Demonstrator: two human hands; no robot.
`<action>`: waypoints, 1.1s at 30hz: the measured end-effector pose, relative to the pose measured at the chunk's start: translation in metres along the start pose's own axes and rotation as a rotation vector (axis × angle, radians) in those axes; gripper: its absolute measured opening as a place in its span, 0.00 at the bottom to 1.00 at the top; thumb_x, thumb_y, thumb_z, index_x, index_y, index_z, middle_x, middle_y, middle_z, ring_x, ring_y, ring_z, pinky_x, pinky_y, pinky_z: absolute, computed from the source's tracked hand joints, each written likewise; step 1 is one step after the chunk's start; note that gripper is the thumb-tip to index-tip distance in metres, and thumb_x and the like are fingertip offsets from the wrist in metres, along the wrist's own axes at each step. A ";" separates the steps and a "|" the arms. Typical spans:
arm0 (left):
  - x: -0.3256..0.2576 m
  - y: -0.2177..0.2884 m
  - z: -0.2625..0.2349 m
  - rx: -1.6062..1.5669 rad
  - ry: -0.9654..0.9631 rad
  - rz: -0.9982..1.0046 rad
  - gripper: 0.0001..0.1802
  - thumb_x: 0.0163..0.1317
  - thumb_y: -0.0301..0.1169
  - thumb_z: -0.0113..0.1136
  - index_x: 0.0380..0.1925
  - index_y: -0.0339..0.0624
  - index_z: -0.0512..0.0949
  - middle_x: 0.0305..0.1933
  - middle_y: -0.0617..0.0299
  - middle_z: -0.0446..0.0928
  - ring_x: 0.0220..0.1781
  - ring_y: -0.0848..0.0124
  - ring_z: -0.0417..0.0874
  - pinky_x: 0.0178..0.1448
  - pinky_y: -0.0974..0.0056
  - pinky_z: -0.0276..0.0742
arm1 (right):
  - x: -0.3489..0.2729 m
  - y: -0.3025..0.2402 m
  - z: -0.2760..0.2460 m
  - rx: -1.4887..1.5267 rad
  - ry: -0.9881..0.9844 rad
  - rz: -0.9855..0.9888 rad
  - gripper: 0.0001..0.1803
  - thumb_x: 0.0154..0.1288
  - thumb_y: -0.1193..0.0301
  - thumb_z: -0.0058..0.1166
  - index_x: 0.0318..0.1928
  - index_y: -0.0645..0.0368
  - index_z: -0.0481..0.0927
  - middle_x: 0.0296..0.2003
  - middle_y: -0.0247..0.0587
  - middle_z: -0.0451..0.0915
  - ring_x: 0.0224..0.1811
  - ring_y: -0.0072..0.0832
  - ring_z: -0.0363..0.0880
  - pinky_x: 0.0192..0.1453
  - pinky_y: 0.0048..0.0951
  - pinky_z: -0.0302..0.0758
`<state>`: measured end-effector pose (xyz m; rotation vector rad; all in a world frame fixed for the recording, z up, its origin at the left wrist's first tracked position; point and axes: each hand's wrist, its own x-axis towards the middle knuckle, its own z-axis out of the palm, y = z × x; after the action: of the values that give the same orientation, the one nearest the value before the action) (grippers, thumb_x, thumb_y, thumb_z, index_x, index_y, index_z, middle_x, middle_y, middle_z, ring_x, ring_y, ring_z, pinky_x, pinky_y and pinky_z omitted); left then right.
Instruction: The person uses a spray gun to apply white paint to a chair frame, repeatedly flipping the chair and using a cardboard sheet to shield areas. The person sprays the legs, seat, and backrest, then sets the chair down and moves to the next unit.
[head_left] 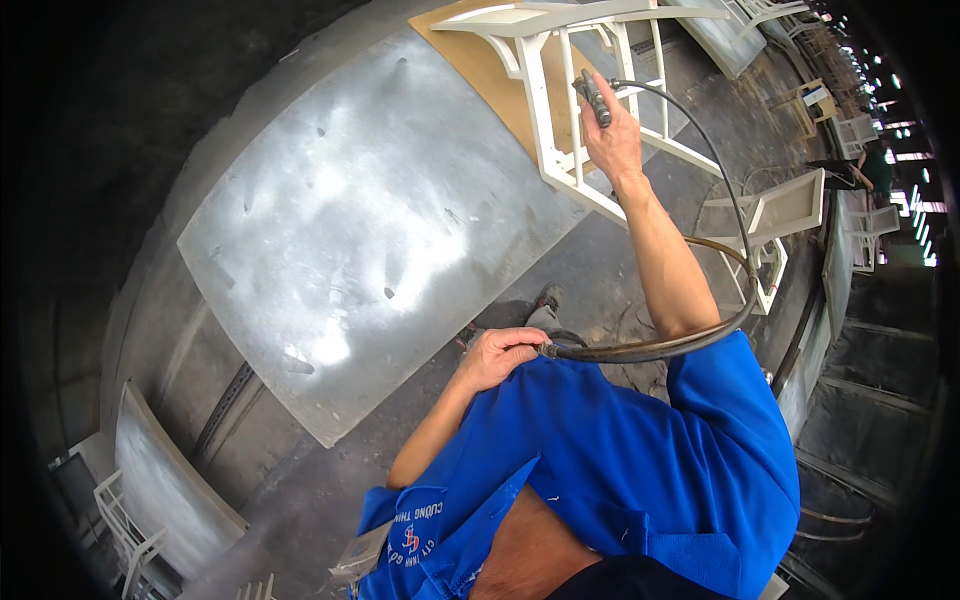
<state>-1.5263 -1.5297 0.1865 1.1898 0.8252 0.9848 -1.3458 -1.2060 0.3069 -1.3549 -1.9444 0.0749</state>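
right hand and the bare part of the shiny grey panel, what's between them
In the head view, part of the white chair frame and the brown board come between the right hand and the shiny grey panel.

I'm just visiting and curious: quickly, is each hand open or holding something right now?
Left hand: closed, holding the dark hose.
Right hand: closed, holding a dark metal tool.

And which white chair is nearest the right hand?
The white chair at top centre, overlapping the brown board; the others are farther from the right hand.
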 end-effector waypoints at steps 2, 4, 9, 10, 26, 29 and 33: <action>0.000 -0.001 0.000 -0.044 -0.007 0.036 0.13 0.67 0.26 0.67 0.50 0.41 0.87 0.51 0.61 0.89 0.51 0.71 0.89 0.57 0.66 0.83 | -0.015 0.003 -0.001 -0.019 -0.045 0.031 0.27 0.71 0.67 0.59 0.70 0.50 0.76 0.42 0.59 0.87 0.45 0.53 0.88 0.49 0.42 0.81; 0.001 -0.002 0.001 -0.032 -0.025 0.073 0.13 0.66 0.25 0.67 0.50 0.40 0.87 0.52 0.59 0.89 0.53 0.69 0.89 0.58 0.65 0.83 | -0.039 0.011 -0.006 -0.009 -0.139 0.129 0.27 0.72 0.66 0.59 0.70 0.50 0.76 0.42 0.60 0.87 0.45 0.54 0.88 0.49 0.43 0.81; 0.001 -0.001 0.002 -0.033 -0.030 0.097 0.12 0.66 0.25 0.67 0.49 0.39 0.87 0.52 0.59 0.89 0.53 0.67 0.89 0.59 0.64 0.83 | -0.104 0.038 -0.006 0.044 -0.179 0.179 0.27 0.72 0.67 0.59 0.70 0.49 0.75 0.42 0.63 0.87 0.46 0.57 0.87 0.51 0.45 0.81; 0.001 0.000 0.002 -0.007 -0.034 0.121 0.12 0.66 0.25 0.67 0.49 0.39 0.87 0.52 0.59 0.89 0.54 0.66 0.89 0.59 0.63 0.83 | -0.117 0.043 -0.005 0.039 -0.188 0.195 0.27 0.71 0.66 0.58 0.70 0.49 0.75 0.42 0.63 0.87 0.45 0.58 0.87 0.51 0.46 0.80; -0.004 0.001 0.006 -0.036 -0.062 0.062 0.13 0.67 0.24 0.66 0.50 0.40 0.87 0.53 0.61 0.89 0.54 0.69 0.89 0.60 0.64 0.83 | -0.036 -0.027 -0.021 0.099 -0.037 0.038 0.27 0.72 0.67 0.58 0.71 0.51 0.74 0.45 0.60 0.87 0.48 0.54 0.88 0.52 0.43 0.81; -0.006 0.002 0.008 -0.018 -0.045 0.043 0.12 0.67 0.24 0.66 0.50 0.40 0.87 0.52 0.61 0.89 0.54 0.69 0.89 0.60 0.64 0.83 | -0.018 -0.033 -0.021 0.061 0.002 0.029 0.27 0.72 0.66 0.59 0.70 0.50 0.75 0.41 0.57 0.88 0.42 0.52 0.88 0.47 0.43 0.81; -0.008 0.005 0.010 -0.034 -0.049 0.045 0.13 0.67 0.24 0.65 0.50 0.40 0.87 0.52 0.60 0.89 0.53 0.69 0.89 0.60 0.64 0.83 | -0.033 -0.030 -0.025 0.044 -0.080 0.100 0.27 0.71 0.65 0.60 0.70 0.50 0.76 0.40 0.58 0.88 0.42 0.52 0.88 0.48 0.43 0.81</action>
<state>-1.5207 -1.5407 0.1938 1.2034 0.7435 0.9985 -1.3489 -1.2547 0.3204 -1.4393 -1.9274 0.2222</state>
